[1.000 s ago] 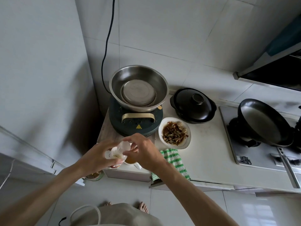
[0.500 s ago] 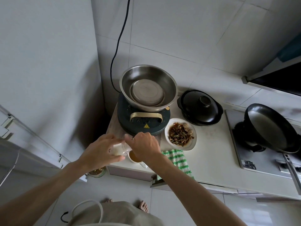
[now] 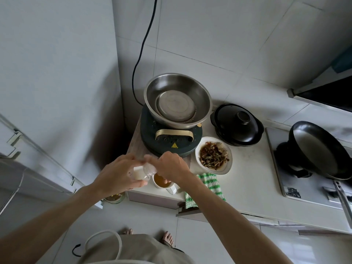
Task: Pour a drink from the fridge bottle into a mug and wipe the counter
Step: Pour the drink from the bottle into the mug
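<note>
My left hand (image 3: pixel 116 174) grips the body of a clear plastic bottle (image 3: pixel 142 171), held tilted above the counter's front left corner. My right hand (image 3: pixel 171 166) is closed around the bottle's neck and top, hiding the cap. Just below and right of the bottle stands a white mug (image 3: pixel 164 184) holding amber drink, its handle pointing toward me. A green-and-white striped cloth (image 3: pixel 209 184) lies on the white counter (image 3: pixel 247 187) to the right of the mug, hanging over the front edge.
Behind the mug sits a dark round cooker (image 3: pixel 171 140) with a steel bowl (image 3: pixel 178 98) on top. A white dish of food scraps (image 3: pixel 213 155), a black lidded pot (image 3: pixel 237 124) and a black pan (image 3: pixel 320 149) on the hob stand to the right. A glass jar (image 3: pixel 115 198) is lower left.
The view has shifted, so everything sits further right in frame. Both hands stay on the bottle above the mug; the right hand has turned slightly at the bottle's top.
</note>
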Tool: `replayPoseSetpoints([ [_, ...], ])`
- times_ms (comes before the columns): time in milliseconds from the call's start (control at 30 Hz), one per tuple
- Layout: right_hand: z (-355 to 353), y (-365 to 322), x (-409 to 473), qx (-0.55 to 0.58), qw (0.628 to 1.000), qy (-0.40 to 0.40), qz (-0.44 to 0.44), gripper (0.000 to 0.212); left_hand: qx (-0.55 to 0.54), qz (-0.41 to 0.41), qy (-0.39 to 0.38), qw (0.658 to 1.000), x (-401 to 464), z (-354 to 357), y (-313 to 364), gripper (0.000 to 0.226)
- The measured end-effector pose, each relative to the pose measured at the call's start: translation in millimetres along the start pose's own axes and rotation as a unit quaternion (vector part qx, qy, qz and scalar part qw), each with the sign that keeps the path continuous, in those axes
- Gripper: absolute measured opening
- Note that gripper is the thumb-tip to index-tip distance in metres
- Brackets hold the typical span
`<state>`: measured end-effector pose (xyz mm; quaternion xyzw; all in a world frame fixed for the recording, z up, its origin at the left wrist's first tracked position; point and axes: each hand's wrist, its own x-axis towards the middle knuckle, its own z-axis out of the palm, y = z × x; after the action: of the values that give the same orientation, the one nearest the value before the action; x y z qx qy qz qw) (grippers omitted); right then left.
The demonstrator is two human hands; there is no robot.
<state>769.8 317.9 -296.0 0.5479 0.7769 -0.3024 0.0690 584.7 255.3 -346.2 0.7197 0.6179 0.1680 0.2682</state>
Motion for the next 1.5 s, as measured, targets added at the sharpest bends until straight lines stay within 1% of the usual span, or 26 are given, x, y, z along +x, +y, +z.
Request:
replayPoseSetpoints([
  [67,-2,3,0,-0.087,0.996,-0.023,-0.027,0.014,-0.005,0.003,0.003,1.0,2,3,2,0.06],
  [133,-4,9,-1,-0.155,0.987,-0.012,-0.038,0.016,-0.012,0.0,0.006,1.0,4,4,3,0.061],
  [167,-6,12,-1,-0.171,0.985,0.012,-0.032,0.01,-0.017,-0.004,0.009,1.0,5,3,4,0.06],
  [200,-8,13,-3,-0.171,0.984,0.041,-0.031,0.011,-0.023,-0.006,0.01,1.0,6,1,4,0.058],
  [233,-11,14,-6,-0.143,0.986,0.07,-0.042,0.019,-0.028,-0.006,0.008,1.0,8,-2,4,0.055],
  [267,-12,13,-10,-0.091,0.991,0.078,-0.059,0.029,-0.033,-0.006,0.003,0.999,9,-4,4,0.048],
  [300,-14,12,-13,-0.064,0.992,0.064,-0.091,0.039,-0.04,-0.004,-0.004,0.999,11,-5,5,0.043],
  [333,-16,9,-17,-0.071,0.987,0.05,-0.135,0.046,-0.046,-0.003,-0.01,0.999,13,-6,4,0.046],
  [400,-13,9,-20,-0.129,0.973,0.043,-0.186,0.047,-0.055,-0.011,-0.024,0.998,16,-2,2,0.055],
  [467,-8,12,-16,-0.16,0.969,0.072,-0.176,0.043,-0.062,-0.023,-0.034,0.997,18,3,0,0.061],
  [533,-1,11,-14,-0.185,0.964,0.107,-0.159,0.033,-0.068,-0.027,-0.032,0.997,18,7,2,0.057],
  [600,9,8,-10,-0.204,0.963,0.126,-0.119,0.023,-0.058,-0.025,-0.01,0.998,16,12,11,0.054],
  [667,14,2,-7,-0.269,0.953,0.112,-0.086,0.025,-0.017,-0.028,0.023,0.999,13,18,25,0.048],
  [733,13,-2,-5,-0.286,0.952,0.092,-0.063,0.028,0.013,-0.026,0.042,0.999,9,27,31,0.045],
  [800,14,0,-4,-0.278,0.951,0.09,-0.102,0.033,-0.002,-0.035,0.035,0.999,5,30,24,0.045],
  [900,19,11,-9,-0.218,0.954,0.12,-0.164,0.034,-0.121,-0.059,0.013,0.991,3,20,12,0.035],
  [967,27,16,-8,-0.247,0.941,0.096,-0.209,0.05,-0.154,-0.042,0.004,0.987,2,15,9,0.036],
  [1000,31,17,-6,-0.255,0.94,0.089,-0.209,0.052,-0.152,-0.041,0.007,0.988,2,15,8,0.036],
  [1100,31,11,2,-0.173,0.967,0.059,-0.178,0.035,-0.077,-0.074,0.059,0.992,-2,25,7,0.032],
  [1167,34,4,8,-0.168,0.968,0.03,-0.185,0.039,-0.021,-0.092,0.11,0.989,-5,32,9,0.035],
  [1200,37,5,10,-0.154,0.97,0.035,-0.186,0.043,-0.009,-0.097,0.128,0.987,-5,34,9,0.037],
  [1267,45,8,15,-0.105,0.982,0.058,-0.149,0.043,0.006,-0.097,0.146,0.985,-3,41,5,0.039],
  [1333,44,12,15,0.001,0.995,0.075,-0.065,0.04,-0.001,-0.1,0.15,0.984,2,53,-7,0.044],
  [1400,44,25,15,0.066,0.995,0.074,-0.019,0.05,-0.069,-0.127,0.15,0.978,8,66,-20,0.054],
  [1433,44,35,13,0.075,0.995,0.072,-0.003,0.053,-0.108,-0.138,0.148,0.973,11,72,-25,0.061],
  [1500,48,55,7,0.078,0.992,0.09,0.033,0.053,-0.161,-0.138,0.142,0.967,17,83,-32,0.073],
])
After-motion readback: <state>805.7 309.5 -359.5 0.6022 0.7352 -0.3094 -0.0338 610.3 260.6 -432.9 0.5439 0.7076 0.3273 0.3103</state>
